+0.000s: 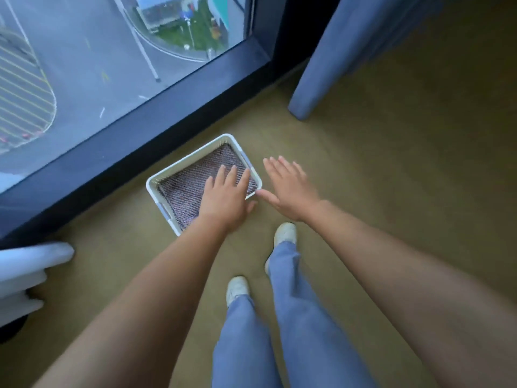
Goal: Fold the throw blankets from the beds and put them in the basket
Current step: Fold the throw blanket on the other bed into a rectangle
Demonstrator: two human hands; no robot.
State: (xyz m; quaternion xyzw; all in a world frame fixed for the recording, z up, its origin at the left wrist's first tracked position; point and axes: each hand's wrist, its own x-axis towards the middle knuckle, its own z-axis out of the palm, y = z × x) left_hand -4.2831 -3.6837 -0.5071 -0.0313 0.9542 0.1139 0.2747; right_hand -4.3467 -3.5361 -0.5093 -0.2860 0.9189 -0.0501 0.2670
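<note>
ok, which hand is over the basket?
The left hand, flat over the blanket in the basket; the right hand is beside it, over floor.

Your left hand and right hand are bare, as are both forearms. You wear loose, light blue trousers whose wide hems cover the tops of white shoes.

Single view, head-worn, wide-angle. We look steeply down from standing height, facing the window and the basket at its foot; the basket sits near, about mid-frame. Frame edges seem blurred, perhaps by motion.
</note>
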